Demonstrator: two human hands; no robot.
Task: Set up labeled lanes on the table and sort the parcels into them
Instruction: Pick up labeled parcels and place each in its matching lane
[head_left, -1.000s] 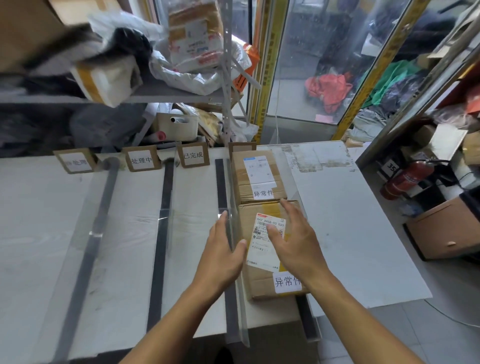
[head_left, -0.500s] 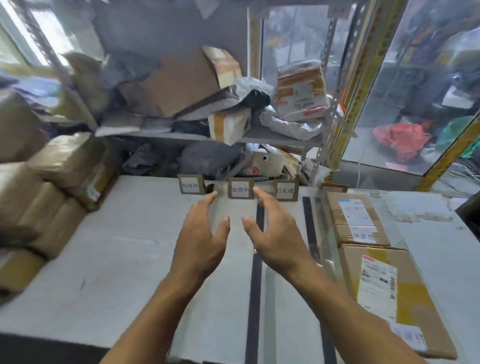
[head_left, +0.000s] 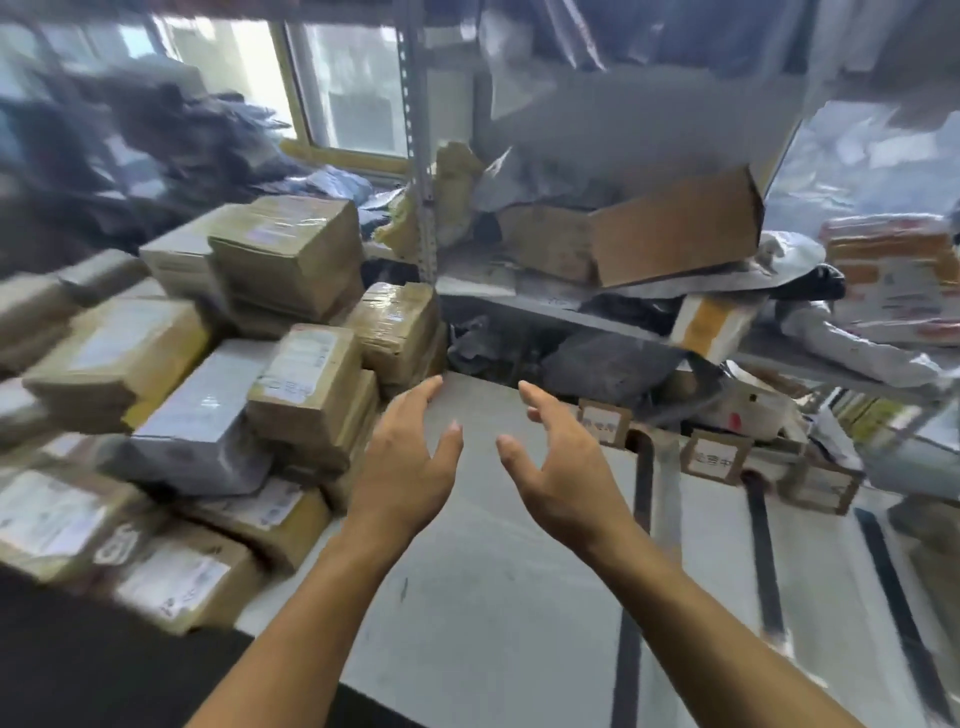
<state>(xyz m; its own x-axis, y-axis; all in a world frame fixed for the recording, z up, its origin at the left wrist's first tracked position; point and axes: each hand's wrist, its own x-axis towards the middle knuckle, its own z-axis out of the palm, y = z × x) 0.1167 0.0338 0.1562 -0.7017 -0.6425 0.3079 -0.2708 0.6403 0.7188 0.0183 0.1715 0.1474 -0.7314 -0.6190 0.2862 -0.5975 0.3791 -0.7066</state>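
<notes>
Both the left hand and right hand hang empty with fingers spread over the table, probably shaped for taking a box, while the parcels wait stacked at left and the lane labels stand farther right.

Brown taped parcels, one seemingly white-wrapped; grey table with black stripes.

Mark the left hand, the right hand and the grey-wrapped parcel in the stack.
left hand (head_left: 402, 467), head view, back of the hand
right hand (head_left: 563, 475), head view, palm side
grey-wrapped parcel (head_left: 200, 410), head view, top face
</notes>
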